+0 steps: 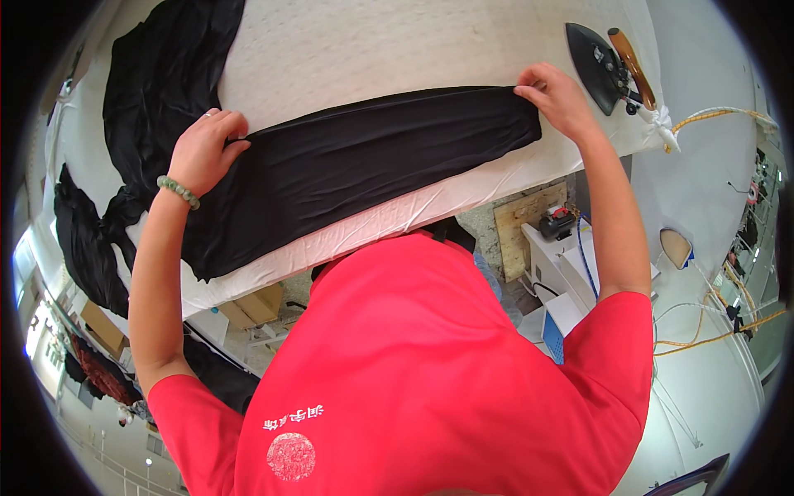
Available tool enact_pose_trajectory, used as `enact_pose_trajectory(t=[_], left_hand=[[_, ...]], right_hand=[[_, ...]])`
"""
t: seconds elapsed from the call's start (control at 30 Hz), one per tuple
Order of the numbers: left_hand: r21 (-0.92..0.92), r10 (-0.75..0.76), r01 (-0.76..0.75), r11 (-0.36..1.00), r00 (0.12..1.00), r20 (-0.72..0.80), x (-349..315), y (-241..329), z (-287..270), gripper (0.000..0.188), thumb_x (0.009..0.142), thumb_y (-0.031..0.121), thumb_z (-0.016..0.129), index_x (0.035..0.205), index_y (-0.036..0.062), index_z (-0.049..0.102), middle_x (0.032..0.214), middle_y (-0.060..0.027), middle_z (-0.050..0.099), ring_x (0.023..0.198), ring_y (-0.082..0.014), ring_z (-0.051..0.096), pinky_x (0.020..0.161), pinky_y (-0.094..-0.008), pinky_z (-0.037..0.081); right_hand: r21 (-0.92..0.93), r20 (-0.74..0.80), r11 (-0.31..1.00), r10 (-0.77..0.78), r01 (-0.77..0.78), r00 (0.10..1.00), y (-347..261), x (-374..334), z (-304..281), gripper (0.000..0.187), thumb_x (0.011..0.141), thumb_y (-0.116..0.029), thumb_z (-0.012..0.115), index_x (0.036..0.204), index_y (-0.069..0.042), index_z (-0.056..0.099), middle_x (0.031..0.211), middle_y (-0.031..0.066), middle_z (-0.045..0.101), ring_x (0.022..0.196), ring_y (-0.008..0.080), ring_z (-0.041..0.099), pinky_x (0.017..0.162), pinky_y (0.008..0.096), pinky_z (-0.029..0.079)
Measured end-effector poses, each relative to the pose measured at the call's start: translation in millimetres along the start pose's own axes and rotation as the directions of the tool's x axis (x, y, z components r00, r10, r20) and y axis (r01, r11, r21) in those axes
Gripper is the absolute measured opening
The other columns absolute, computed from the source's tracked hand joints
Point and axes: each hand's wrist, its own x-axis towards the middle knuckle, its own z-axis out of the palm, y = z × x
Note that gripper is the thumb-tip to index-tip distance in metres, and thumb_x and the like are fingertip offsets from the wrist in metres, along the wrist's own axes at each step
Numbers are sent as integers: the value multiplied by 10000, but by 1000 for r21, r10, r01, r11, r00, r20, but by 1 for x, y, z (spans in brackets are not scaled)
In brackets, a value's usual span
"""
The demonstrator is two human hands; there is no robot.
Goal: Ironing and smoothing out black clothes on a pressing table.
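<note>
A black garment (364, 157) lies across the white padded ironing table, one long tapering part of it stretched out sideways in front of me. At its right end, my right hand (561, 101) pinches the far corner between thumb and fingers. My left hand (205, 153), below which a green bead bracelet (178, 191) circles the wrist, is closed on the far edge near the wider left part. Soft ripples run along the cloth between the hands. More of the same black fabric (165, 74) spreads in folds at the far left and droops toward the table's left side.
An iron (597, 70) with a wooden handle (631, 66) rests beyond my right hand, near the table's right end. The table's white cover (364, 45) is wrinkled along the near edge. A white cabinet (562, 264) stands below at right. Yellow cords (719, 114) run off to the right.
</note>
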Motion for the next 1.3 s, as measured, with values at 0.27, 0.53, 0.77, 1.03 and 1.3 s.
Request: enact_pose_trajectory(t=[0.27,0.53,0.77,1.03,1.3], left_hand=[[-174,-109,107,979,994,-6,3,-14,10,147,874,147,760,909,53,653,852,-67,606,851,-247,589,767,-362,481],[-241,-187,165,956,980,-70,6,-15,14,149,896,148,746,906,39,646,854,-86,604,780,-258,599,709,-353,481],[-219,-252,234,947,966,-59,8,-12,11,152,898,167,738,903,42,652,868,-88,619,771,-282,627,702,-382,498],[-223,-276,250,942,956,-94,10,-13,9,168,902,188,735,897,44,651,869,-90,622,785,-293,633,702,-383,497],[-196,-312,286,938,942,-121,13,-7,17,141,895,181,735,893,62,658,867,-83,625,798,-294,636,711,-397,506]], right_hand=[[30,32,998,55,-56,998,-1,11,-3,142,953,-140,716,984,-20,647,876,33,656,807,134,598,766,286,498],[29,9,997,74,-74,997,-6,21,-8,155,955,-153,715,990,-20,645,868,42,668,801,141,611,754,295,502],[19,18,996,89,-89,996,-9,22,-9,166,962,-157,714,1007,-14,644,874,49,671,804,147,627,767,294,516],[-39,-24,997,60,-61,998,-10,27,-10,170,952,-156,723,1013,-16,648,887,67,686,808,162,645,774,303,527],[-91,-34,992,89,-92,995,-11,33,-10,177,939,-173,733,1009,-22,671,891,78,706,818,178,668,773,318,535]])
